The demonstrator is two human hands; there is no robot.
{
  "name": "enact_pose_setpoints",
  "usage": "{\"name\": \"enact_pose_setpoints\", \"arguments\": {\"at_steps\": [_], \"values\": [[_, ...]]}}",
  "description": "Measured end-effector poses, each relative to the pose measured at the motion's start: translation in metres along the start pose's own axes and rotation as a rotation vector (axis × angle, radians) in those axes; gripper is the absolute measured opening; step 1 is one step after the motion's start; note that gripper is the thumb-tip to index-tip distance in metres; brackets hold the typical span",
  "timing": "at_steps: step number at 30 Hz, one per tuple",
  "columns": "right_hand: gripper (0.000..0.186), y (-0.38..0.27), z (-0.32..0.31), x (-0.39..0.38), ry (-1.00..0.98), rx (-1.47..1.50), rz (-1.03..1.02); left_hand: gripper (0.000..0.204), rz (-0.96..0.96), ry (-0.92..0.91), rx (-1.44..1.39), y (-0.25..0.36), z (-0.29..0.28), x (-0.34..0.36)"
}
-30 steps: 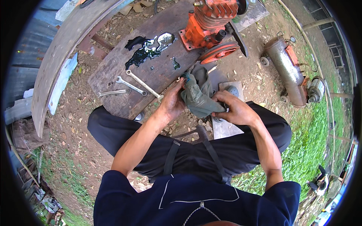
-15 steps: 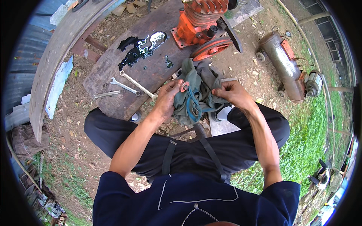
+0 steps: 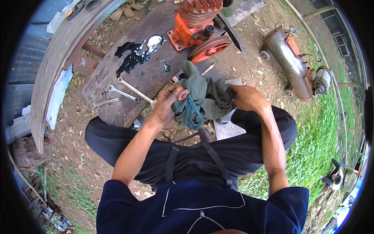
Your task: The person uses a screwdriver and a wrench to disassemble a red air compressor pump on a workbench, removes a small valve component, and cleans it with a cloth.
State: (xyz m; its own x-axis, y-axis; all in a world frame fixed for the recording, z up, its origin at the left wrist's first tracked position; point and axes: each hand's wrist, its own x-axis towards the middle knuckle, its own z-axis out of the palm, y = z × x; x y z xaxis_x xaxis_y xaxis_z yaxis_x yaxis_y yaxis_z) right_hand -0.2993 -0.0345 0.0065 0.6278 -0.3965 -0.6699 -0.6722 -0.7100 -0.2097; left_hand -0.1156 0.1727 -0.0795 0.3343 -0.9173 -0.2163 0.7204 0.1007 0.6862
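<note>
Beside the wooden surface (image 3: 120, 112), your left hand (image 3: 165, 106) clamps a small round part (image 3: 183, 94) and green cloth (image 3: 195, 86), while your right hand (image 3: 249, 99) grips the cloth's opposite side.

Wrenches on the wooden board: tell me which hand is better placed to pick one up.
Left, probably: the left hand is nearer the wrenches, one ending close beside it, though it holds a small round part. The right hand, farther off, holds the green cloth.
</note>
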Motion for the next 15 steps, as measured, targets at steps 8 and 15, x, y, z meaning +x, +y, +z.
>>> {"name": "enact_pose_setpoints", "arguments": {"at_steps": [8,15], "values": [[0.071,-0.037,0.021,0.018,0.15,0.898,-0.38,0.027,-0.011,-0.189,0.229,0.0,0.006,-0.008],[0.065,-0.027,0.033,0.039,0.219,0.651,-0.13,0.02,-0.079,-0.127,0.356,0.0,0.009,-0.011]]}}
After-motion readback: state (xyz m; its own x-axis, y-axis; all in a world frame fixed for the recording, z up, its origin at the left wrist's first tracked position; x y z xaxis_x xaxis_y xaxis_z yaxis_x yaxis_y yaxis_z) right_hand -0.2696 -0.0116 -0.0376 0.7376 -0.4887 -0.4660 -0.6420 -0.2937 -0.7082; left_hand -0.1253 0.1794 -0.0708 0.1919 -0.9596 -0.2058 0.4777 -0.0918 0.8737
